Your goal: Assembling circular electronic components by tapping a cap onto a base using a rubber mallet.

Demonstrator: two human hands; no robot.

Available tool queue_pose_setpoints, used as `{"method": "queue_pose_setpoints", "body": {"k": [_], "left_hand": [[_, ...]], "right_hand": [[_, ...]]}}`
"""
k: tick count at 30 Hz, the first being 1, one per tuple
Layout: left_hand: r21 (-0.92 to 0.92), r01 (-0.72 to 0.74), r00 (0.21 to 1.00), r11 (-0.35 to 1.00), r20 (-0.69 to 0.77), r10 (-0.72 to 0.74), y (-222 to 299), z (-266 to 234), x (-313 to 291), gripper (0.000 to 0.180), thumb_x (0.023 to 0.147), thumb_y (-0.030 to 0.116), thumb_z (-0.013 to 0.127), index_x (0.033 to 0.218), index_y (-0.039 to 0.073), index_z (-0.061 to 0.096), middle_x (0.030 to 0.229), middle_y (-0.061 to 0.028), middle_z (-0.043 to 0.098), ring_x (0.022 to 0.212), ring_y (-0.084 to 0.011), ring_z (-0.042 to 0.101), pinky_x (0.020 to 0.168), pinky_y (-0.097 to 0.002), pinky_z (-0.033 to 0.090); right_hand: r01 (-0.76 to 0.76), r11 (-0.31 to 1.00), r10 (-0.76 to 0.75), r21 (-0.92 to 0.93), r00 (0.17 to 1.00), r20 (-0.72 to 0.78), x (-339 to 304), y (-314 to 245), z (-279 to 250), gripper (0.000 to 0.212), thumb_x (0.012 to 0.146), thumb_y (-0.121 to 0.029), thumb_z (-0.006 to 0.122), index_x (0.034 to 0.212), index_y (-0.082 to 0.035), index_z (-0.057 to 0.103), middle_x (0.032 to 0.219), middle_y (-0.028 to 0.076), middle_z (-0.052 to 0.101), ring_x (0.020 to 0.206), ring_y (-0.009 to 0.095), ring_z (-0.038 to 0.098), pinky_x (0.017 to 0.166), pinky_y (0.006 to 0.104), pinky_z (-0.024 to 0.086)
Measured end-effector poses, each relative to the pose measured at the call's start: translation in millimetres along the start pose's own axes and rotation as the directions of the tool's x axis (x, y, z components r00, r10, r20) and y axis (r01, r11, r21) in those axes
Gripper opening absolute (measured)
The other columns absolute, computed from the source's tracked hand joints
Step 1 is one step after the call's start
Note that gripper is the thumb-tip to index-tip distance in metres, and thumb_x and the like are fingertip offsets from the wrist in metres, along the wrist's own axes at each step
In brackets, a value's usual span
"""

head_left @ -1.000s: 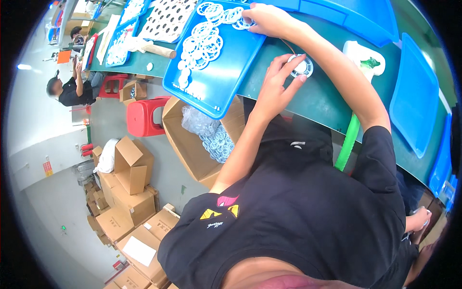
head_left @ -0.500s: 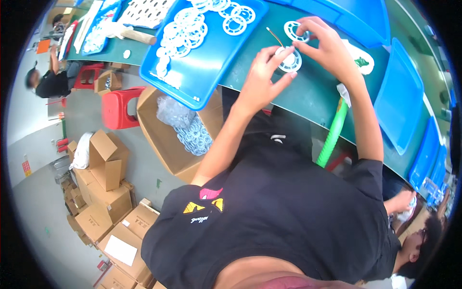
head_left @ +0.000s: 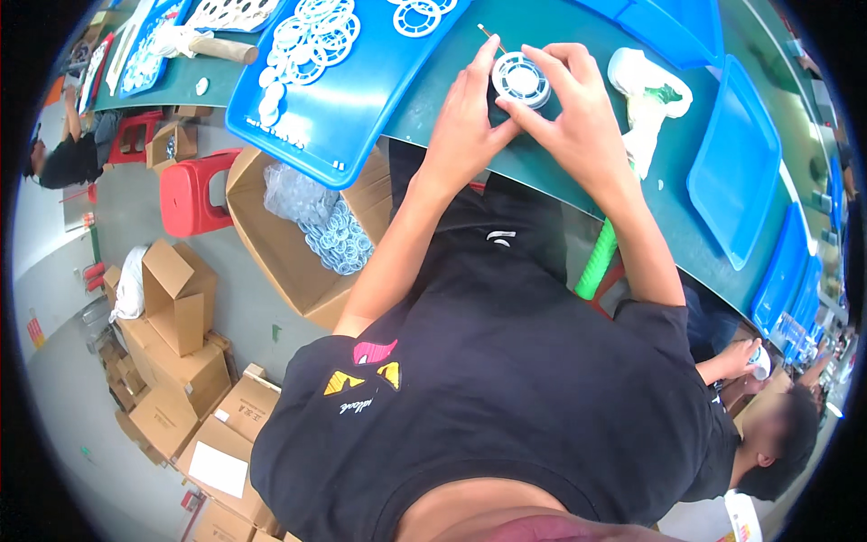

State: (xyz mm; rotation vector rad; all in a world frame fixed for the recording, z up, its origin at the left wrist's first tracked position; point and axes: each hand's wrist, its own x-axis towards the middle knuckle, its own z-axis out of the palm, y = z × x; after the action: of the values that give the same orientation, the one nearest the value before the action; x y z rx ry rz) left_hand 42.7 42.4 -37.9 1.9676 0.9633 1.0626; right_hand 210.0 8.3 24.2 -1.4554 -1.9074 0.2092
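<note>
Green bench (head_left: 542, 172): both hands, L (head_left: 470, 113) & R (head_left: 578, 113), pinch white round part (head_left: 521, 79) betw. fingertips.

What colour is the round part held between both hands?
White, with a ribbed ring around a plain centre: the round part shows best in the head view.

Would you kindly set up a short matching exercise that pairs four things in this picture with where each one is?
Things:
1. round white part
2. red stool
3. loose white rings
4. bagged rings

Places:
A. on the blue tray
B. in the open cardboard box on the floor
C. held between the left hand and the right hand
D. on the floor beside the open box

Pairs: 1-C, 2-D, 3-A, 4-B
</note>
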Motion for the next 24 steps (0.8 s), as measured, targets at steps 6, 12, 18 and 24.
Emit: {"method": "queue_pose_setpoints", "body": {"k": [6,12,18,24], "left_hand": [[0.006,0.013,1.000,1.000,-0.027,-0.013,7,0,-1,0.093,0.083,0.014,0.084,0.160,0.009,0.033,0.140,-0.0213,0.060,0.129,-0.0358,0.060,0.109,-0.0441,0.049],[-0.019,-0.029,1.000,0.999,-0.004,0.029,3,-2,0,0.093,0.080,0.010,0.083,0.158,0.008,0.033,0.130,-0.0213,0.063,0.122,-0.0404,0.061,0.105,-0.0476,0.050],[-0.027,-0.047,0.999,0.999,0.013,0.048,4,-3,2,0.087,0.081,0.010,0.082,0.156,0.008,0.038,0.131,-0.0213,0.064,0.121,-0.0402,0.064,0.102,-0.0473,0.053],[0.087,-0.119,0.992,0.989,-0.027,0.121,12,5,0,0.080,0.082,0.013,0.083,0.151,0.006,0.043,0.127,-0.0211,0.064,0.115,-0.0419,0.065,0.097,-0.0481,0.055]], "right_hand": [[-0.116,0.993,0.115,0.023,0.992,0.059,-4,-5,-4,0.056,0.084,-0.025,0.084,0.129,0.002,0.066,0.122,0.018,0.059,0.111,0.034,0.063,0.094,0.0407,0.053],[-0.112,0.992,0.109,0.055,0.993,0.051,-8,-4,-3,0.057,0.085,-0.024,0.084,0.132,0.002,0.065,0.124,0.018,0.059,0.113,0.034,0.063,0.095,0.0400,0.053],[-0.110,0.990,0.103,0.088,0.991,0.085,-11,-2,-7,0.056,0.086,-0.021,0.083,0.134,0.002,0.065,0.124,0.019,0.059,0.114,0.034,0.063,0.096,0.0397,0.053],[-0.159,0.981,0.152,0.113,0.986,0.065,-12,-7,-5,0.054,0.086,-0.019,0.082,0.132,0.003,0.065,0.119,0.018,0.058,0.107,0.032,0.064,0.091,0.0393,0.054]]}}
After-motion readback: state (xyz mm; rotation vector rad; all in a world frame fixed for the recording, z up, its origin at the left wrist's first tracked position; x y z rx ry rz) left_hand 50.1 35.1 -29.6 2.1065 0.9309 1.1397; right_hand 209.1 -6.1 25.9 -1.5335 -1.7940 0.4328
